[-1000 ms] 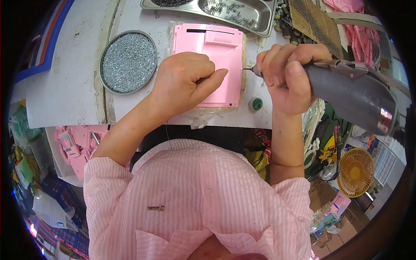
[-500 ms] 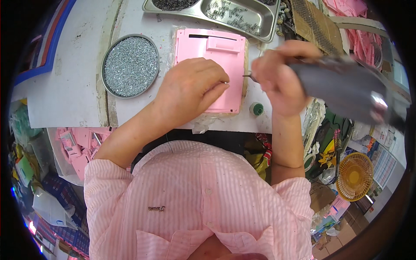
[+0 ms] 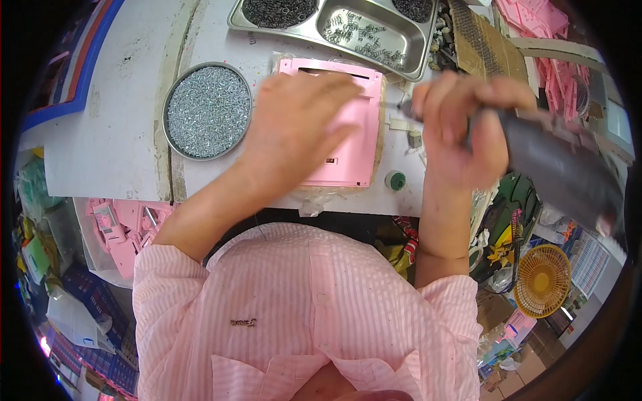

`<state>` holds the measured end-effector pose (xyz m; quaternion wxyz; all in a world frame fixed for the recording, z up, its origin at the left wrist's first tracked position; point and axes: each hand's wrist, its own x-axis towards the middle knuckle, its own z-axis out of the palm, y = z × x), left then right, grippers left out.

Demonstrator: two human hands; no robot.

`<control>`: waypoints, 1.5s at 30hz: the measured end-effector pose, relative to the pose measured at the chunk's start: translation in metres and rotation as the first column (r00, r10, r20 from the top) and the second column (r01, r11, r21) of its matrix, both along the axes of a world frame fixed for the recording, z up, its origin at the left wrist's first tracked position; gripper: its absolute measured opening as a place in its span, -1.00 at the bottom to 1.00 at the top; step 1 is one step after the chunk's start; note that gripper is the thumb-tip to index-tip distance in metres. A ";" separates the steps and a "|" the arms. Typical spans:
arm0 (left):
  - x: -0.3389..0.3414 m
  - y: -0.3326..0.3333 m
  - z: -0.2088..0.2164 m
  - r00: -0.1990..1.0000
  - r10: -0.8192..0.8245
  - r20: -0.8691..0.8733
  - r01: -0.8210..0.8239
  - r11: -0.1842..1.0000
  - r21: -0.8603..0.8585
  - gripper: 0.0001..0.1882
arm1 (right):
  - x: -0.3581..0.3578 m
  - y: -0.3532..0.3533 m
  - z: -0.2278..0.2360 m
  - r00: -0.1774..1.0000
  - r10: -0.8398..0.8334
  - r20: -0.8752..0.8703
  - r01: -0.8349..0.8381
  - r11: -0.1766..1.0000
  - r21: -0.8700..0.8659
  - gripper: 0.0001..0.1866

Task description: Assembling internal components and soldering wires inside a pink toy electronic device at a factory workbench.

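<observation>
A pink plastic panel (image 3: 361, 150) with slots and a raised block lies on the white table. Over its left half hovers my left hand (image 3: 291, 123), smeared by motion, thumb apart from the fingers and nothing visible between them. My right hand (image 3: 461, 127) grips a grey electric screwdriver (image 3: 552, 157) right of the panel. Its thin bit points left toward the panel's right edge, and the tip is blurred. Close to my left hand stands a round metal dish (image 3: 208, 112) full of small silvery screws.
Behind the panel, a steel compartment tray (image 3: 321, 39) holds dark springs. A small green-topped spool (image 3: 396, 180) and a pale clip-like piece sit right of the panel. Pink parts fill a bin (image 3: 124, 230) at lower left. A yellow basket (image 3: 543, 281) is at right.
My left hand's thumb and fingers have parted from a pinch over the panel, and the hand has shifted slightly. The right hand has drawn the screwdriver a little to the right.
</observation>
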<state>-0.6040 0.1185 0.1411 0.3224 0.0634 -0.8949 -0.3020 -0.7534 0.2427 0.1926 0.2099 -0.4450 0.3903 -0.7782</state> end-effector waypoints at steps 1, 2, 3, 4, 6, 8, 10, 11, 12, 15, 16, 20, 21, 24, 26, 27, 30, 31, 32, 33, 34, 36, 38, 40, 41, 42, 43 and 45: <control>0.005 -0.016 -0.001 0.998 0.070 -0.008 -0.070 0.997 -0.037 -0.85 | -0.012 -0.008 -0.007 1.000 -0.008 -0.024 0.008 1.000 -0.020 -0.76; 0.013 -0.033 -0.001 0.989 0.145 -0.017 -0.146 0.986 -0.080 -0.85 | -0.024 -0.014 -0.016 1.000 -0.013 -0.025 0.013 1.000 -0.001 -0.77; 0.025 -0.047 0.000 0.974 0.222 0.044 -0.215 0.969 -0.123 -0.85 | -0.035 -0.016 -0.027 0.999 -0.030 -0.030 0.030 0.999 0.022 -0.78; 0.034 -0.061 0.000 0.952 0.289 0.098 -0.271 0.949 -0.164 -0.85 | -0.042 -0.014 -0.034 0.998 -0.057 -0.039 0.058 0.997 0.048 -0.78; 0.058 -0.079 0.004 0.878 0.316 0.359 -0.252 0.944 -0.214 -0.86 | -0.043 -0.020 -0.041 0.997 -0.050 -0.061 0.055 0.995 0.078 -0.85; 0.072 -0.085 0.000 0.806 0.313 0.502 -0.227 0.947 -0.226 -0.88 | -0.045 -0.025 -0.046 0.996 -0.019 -0.090 0.027 0.996 0.087 -0.87; 0.081 -0.082 -0.012 0.790 0.282 0.544 -0.199 0.958 -0.207 -0.89 | -0.042 -0.025 -0.044 0.996 0.021 -0.084 -0.010 0.992 0.126 -0.87; 0.082 -0.081 -0.013 0.799 0.273 0.536 -0.199 0.961 -0.193 -0.90 | -0.042 -0.025 -0.044 0.996 0.038 -0.082 -0.026 0.989 0.146 -0.87; 0.082 -0.080 -0.014 0.808 0.264 0.527 -0.199 0.964 -0.179 -0.90 | -0.043 -0.025 -0.044 0.995 0.046 -0.091 -0.032 0.989 0.148 -0.88; 0.078 -0.080 -0.013 0.837 0.316 0.447 -0.249 0.947 -0.204 -0.92 | -0.041 -0.030 -0.040 0.994 0.003 -0.109 0.016 0.986 0.168 -0.88; 0.076 -0.081 -0.014 0.844 0.347 0.409 -0.276 0.935 -0.224 -0.92 | -0.035 -0.029 -0.031 0.992 -0.056 -0.109 0.075 0.980 0.185 -0.87; 0.079 -0.090 -0.015 0.907 0.126 0.402 -0.182 0.978 0.104 -0.93 | -0.029 -0.025 0.016 0.981 0.185 -0.062 -0.181 0.981 0.065 -0.78; 0.076 -0.079 -0.011 0.946 0.002 0.325 -0.122 0.929 0.349 -0.92 | -0.022 -0.028 0.019 0.966 0.255 -0.047 -0.252 0.966 0.063 -0.77; 0.063 -0.053 -0.003 0.986 -0.106 0.129 0.039 0.898 0.439 -0.86 | 0.005 -0.039 0.023 0.920 0.391 -0.025 -0.388 0.919 0.076 -0.73; 0.059 -0.045 -0.005 0.994 -0.094 0.060 0.073 0.955 0.287 -0.82 | 0.018 -0.042 0.024 0.916 0.398 -0.044 -0.392 0.914 0.105 -0.71; 0.058 -0.042 -0.009 0.997 -0.077 0.032 0.069 0.976 0.206 -0.80 | 0.022 -0.043 0.025 0.914 0.402 -0.055 -0.394 0.912 0.115 -0.70; 0.063 -0.037 -0.015 0.999 -0.021 -0.026 0.024 0.994 0.108 -0.78 | 0.035 -0.049 0.025 0.909 0.416 -0.033 -0.408 0.902 0.140 -0.69; 0.066 -0.036 -0.015 1.000 -0.006 -0.026 0.009 0.994 0.110 -0.78 | 0.039 -0.050 0.025 0.911 0.412 -0.012 -0.406 0.901 0.152 -0.69; 0.067 -0.036 -0.015 1.000 -0.002 -0.031 0.005 0.994 0.113 -0.77 | 0.045 -0.050 0.027 0.925 0.380 0.010 -0.375 0.910 0.177 -0.69; 0.067 -0.036 -0.015 0.999 -0.003 -0.045 0.008 0.992 0.126 -0.77 | 0.048 -0.050 0.028 0.933 0.360 0.020 -0.356 0.913 0.197 -0.69; 0.066 -0.036 -0.016 0.998 -0.002 -0.059 0.010 0.990 0.138 -0.77 | 0.051 -0.050 0.028 0.940 0.340 0.031 -0.339 0.916 0.217 -0.69; 0.070 -0.038 -0.018 0.998 0.007 -0.058 0.000 0.992 0.122 -0.77 | 0.055 -0.052 0.026 0.943 0.332 0.025 -0.328 0.915 0.233 -0.69; 0.074 -0.039 -0.020 0.999 0.024 -0.031 -0.022 0.997 0.072 -0.78 | 0.061 -0.055 0.025 0.944 0.331 0.013 -0.324 0.916 0.237 -0.69; 0.075 -0.041 -0.014 0.997 0.079 0.003 -0.079 0.992 0.101 -0.80 | 0.061 -0.062 0.024 0.939 0.343 -0.019 -0.331 0.919 0.215 -0.71; 0.075 -0.043 -0.011 0.995 0.098 0.016 -0.100 0.988 0.121 -0.81 | 0.056 -0.066 0.023 0.937 0.346 -0.046 -0.331 0.922 0.201 -0.73; 0.076 -0.050 -0.006 0.975 0.193 0.110 -0.199 0.979 0.049 -0.81 | 0.051 -0.071 0.020 0.943 0.329 -0.038 -0.319 0.933 0.166 -0.74; 0.080 -0.062 -0.001 0.937 0.290 0.196 -0.290 0.957 -0.031 -0.81 | 0.047 -0.076 0.016 0.949 0.313 -0.031 -0.307 0.943 0.131 -0.76; 0.095 -0.079 -0.009 0.841 0.357 0.406 -0.305 0.933 -0.188 -0.81 | 0.037 -0.093 0.000 0.965 0.255 0.056 -0.256 0.967 0.016 -0.75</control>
